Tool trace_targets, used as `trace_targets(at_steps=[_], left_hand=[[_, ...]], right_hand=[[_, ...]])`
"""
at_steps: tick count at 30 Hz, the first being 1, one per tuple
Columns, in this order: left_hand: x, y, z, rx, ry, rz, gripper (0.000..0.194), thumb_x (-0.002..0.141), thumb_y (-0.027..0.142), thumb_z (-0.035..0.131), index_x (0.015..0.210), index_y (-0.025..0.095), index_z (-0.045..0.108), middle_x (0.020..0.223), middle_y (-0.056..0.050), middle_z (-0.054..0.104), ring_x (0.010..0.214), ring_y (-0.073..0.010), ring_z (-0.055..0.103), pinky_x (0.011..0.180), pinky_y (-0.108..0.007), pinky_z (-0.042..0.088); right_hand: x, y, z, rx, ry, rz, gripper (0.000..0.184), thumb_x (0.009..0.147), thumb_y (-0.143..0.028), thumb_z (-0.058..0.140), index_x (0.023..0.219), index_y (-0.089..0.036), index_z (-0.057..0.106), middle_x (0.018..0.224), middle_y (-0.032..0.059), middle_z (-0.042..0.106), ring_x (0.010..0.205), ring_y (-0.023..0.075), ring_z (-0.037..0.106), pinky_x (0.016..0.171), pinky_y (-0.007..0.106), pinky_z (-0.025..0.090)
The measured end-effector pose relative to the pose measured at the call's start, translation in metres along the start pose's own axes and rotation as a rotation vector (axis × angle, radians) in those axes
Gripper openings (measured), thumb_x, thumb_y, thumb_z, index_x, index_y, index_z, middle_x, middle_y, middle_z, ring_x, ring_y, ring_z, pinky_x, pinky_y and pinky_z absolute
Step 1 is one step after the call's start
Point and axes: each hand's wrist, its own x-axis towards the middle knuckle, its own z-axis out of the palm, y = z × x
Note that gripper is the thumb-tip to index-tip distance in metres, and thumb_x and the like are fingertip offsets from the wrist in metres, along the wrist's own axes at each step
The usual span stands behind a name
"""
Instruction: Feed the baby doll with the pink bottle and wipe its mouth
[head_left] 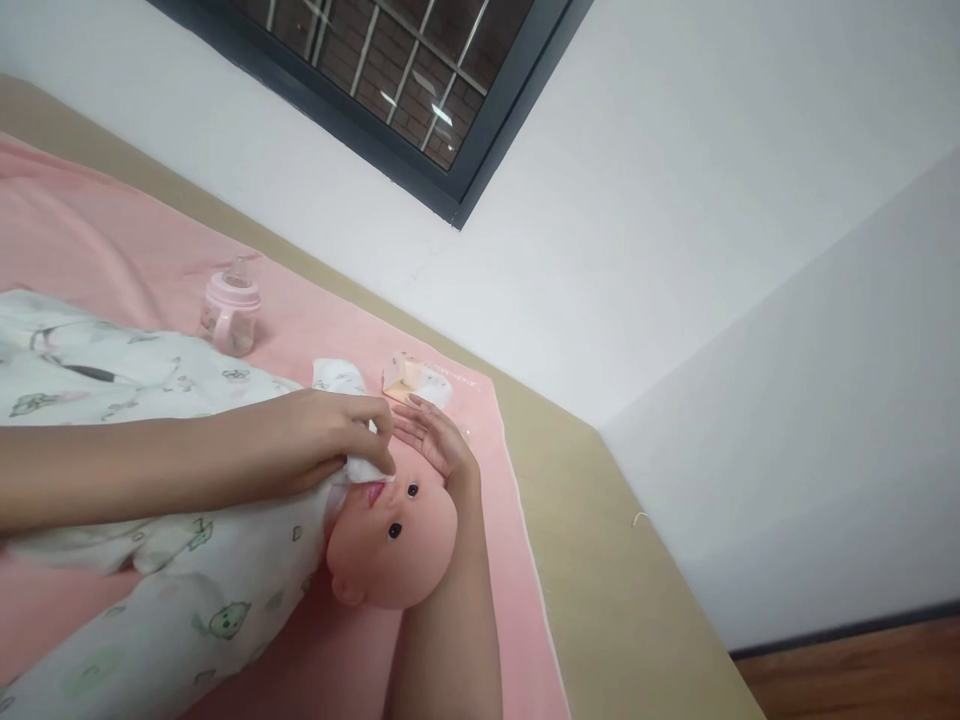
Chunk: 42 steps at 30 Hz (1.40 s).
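Observation:
A baby doll (427, 525) lies on its back in a white sleepsuit (247, 560) with green animal prints. My left hand (330, 440) reaches in from the left across its chest. Its thumb and fingers pinch a white cloth or tissue (364, 470) against the doll's face, by the mouth and nose. From below, my right arm passes beside the crown of the doll's head. My right hand (439, 440) curves around the head's far side, fingers stretched out and palm partly visible. Part of the cloth is hidden by my left fingers.
A pink baby bottle (231, 312) with handles stands on the pink blanket (161, 260). Near my right hand lies a small pack (409, 375) with white material. Beyond the tan mat's edge (585, 510) rise white walls, with a dark-framed window (457, 190) above.

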Motion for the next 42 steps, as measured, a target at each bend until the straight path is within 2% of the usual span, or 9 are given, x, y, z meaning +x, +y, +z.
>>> trace_targets(at_steps=[5, 9, 13, 18, 24, 28, 33, 42], left_hand=[[-0.001, 0.002, -0.014, -0.157, -0.048, -0.05, 0.039, 0.077, 0.006, 0.038, 0.091, 0.023, 0.071, 0.092, 0.001, 0.068, 0.082, -0.0134, 0.06, 0.072, -0.017, 0.044], [-0.006, 0.007, -0.022, -0.211, -0.088, -0.076, 0.04, 0.078, 0.006, 0.035, 0.088, 0.024, 0.07, 0.085, 0.007, 0.069, 0.073, -0.0091, 0.06, 0.065, -0.014, 0.042], [-0.011, 0.005, -0.022, -0.193, -0.11, -0.037, 0.037, 0.078, 0.007, 0.036, 0.085, 0.024, 0.068, 0.083, 0.007, 0.067, 0.072, -0.0092, 0.059, 0.068, -0.015, 0.041], [-0.011, -0.001, -0.015, -0.117, -0.189, 0.04, 0.038, 0.075, 0.004, 0.039, 0.089, 0.026, 0.068, 0.091, 0.003, 0.067, 0.08, -0.0136, 0.059, 0.073, -0.019, 0.043], [-0.011, -0.009, -0.004, -0.088, -0.13, 0.111, 0.046, 0.067, -0.001, 0.038, 0.088, 0.028, 0.068, 0.087, 0.001, 0.066, 0.082, -0.0165, 0.058, 0.071, -0.022, 0.042], [-0.01, -0.012, -0.005, -0.042, -0.109, 0.143, 0.045, 0.066, 0.0, 0.039, 0.089, 0.028, 0.067, 0.085, 0.001, 0.066, 0.08, -0.0175, 0.057, 0.071, -0.024, 0.041], [-0.008, -0.011, -0.01, -0.007, -0.133, 0.114, 0.047, 0.063, -0.002, 0.038, 0.087, 0.027, 0.066, 0.085, 0.002, 0.066, 0.081, -0.0174, 0.056, 0.072, -0.024, 0.041], [-0.005, -0.016, -0.005, 0.051, -0.08, 0.137, 0.04, 0.072, 0.003, 0.039, 0.089, 0.027, 0.066, 0.085, 0.0, 0.066, 0.078, -0.0186, 0.053, 0.07, -0.027, 0.038]], right_hand=[[0.0, 0.001, 0.0, 0.02, -0.015, -0.011, 0.037, 0.081, -0.03, 0.062, 0.115, -0.018, 0.053, 0.116, 0.0094, 0.064, 0.1, 0.0204, 0.065, 0.104, 0.045, 0.043], [-0.002, -0.001, 0.002, 0.027, 0.005, -0.004, 0.039, 0.081, -0.031, 0.062, 0.116, -0.017, 0.052, 0.116, 0.0106, 0.063, 0.101, 0.0212, 0.064, 0.104, 0.045, 0.043], [-0.002, 0.0, 0.002, 0.037, -0.005, -0.013, 0.04, 0.081, -0.032, 0.062, 0.117, -0.016, 0.051, 0.115, 0.0114, 0.064, 0.101, 0.0217, 0.065, 0.104, 0.046, 0.043], [0.0, 0.001, 0.0, 0.044, -0.006, -0.01, 0.04, 0.081, -0.032, 0.063, 0.116, -0.016, 0.052, 0.116, 0.0119, 0.064, 0.1, 0.022, 0.065, 0.104, 0.045, 0.043], [0.0, 0.001, -0.001, 0.041, -0.005, -0.006, 0.04, 0.08, -0.031, 0.064, 0.115, -0.017, 0.052, 0.116, 0.0113, 0.063, 0.1, 0.0219, 0.065, 0.104, 0.044, 0.043], [-0.001, 0.001, 0.0, 0.051, -0.011, -0.008, 0.041, 0.081, -0.033, 0.063, 0.116, -0.016, 0.051, 0.116, 0.012, 0.063, 0.099, 0.0222, 0.065, 0.104, 0.045, 0.043], [-0.001, 0.0, 0.001, 0.042, 0.006, 0.0, 0.038, 0.082, -0.029, 0.061, 0.116, -0.016, 0.051, 0.115, 0.0118, 0.064, 0.099, 0.0213, 0.066, 0.103, 0.044, 0.044], [0.0, 0.0, 0.0, 0.032, -0.002, -0.002, 0.035, 0.082, -0.026, 0.061, 0.115, -0.017, 0.052, 0.115, 0.01, 0.064, 0.096, 0.0198, 0.066, 0.103, 0.044, 0.044]])
